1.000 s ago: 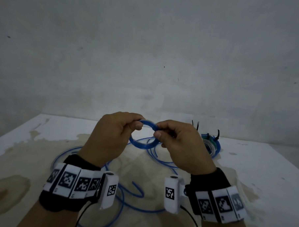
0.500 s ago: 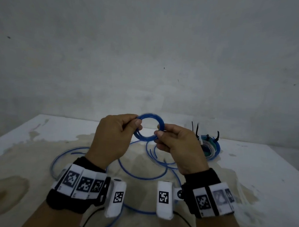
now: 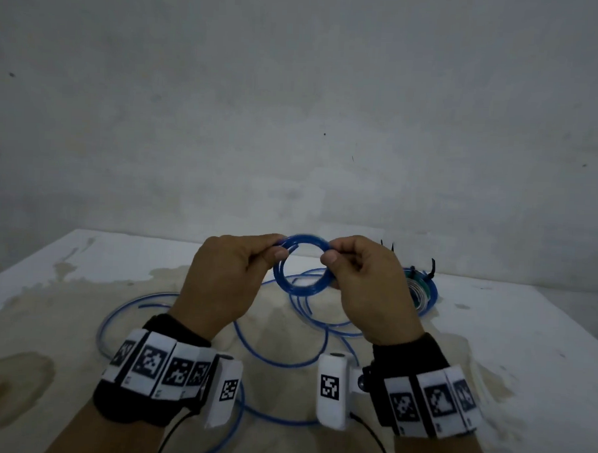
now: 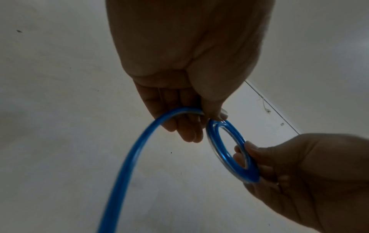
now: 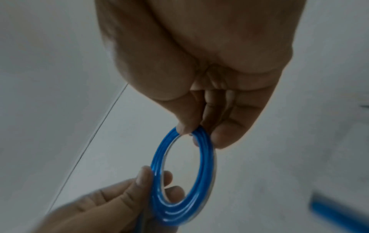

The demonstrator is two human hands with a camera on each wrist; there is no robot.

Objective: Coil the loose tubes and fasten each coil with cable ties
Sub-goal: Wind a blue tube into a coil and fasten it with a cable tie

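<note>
A small coil of blue tube (image 3: 300, 284) hangs in the air between both hands above the table. My left hand (image 3: 272, 251) pinches its left side, with the loose length of blue tube (image 4: 127, 165) trailing down from the fingers. My right hand (image 3: 330, 256) pinches the coil's right side between thumb and fingers; the coil (image 5: 183, 178) shows several turns in the right wrist view. The rest of the blue tube (image 3: 278, 359) lies in wide loops on the table under my wrists.
A finished coil (image 3: 419, 293) of blue and clear tube, with black cable tie tails (image 3: 432, 268) sticking up, lies on the table behind my right hand. The white table (image 3: 525, 339) is stained brown and ends at a grey wall.
The coil has been turned and lifted slightly between the hands, and the loose loops on the table have shifted as tube was drawn in. Both hands keep their pinch.
</note>
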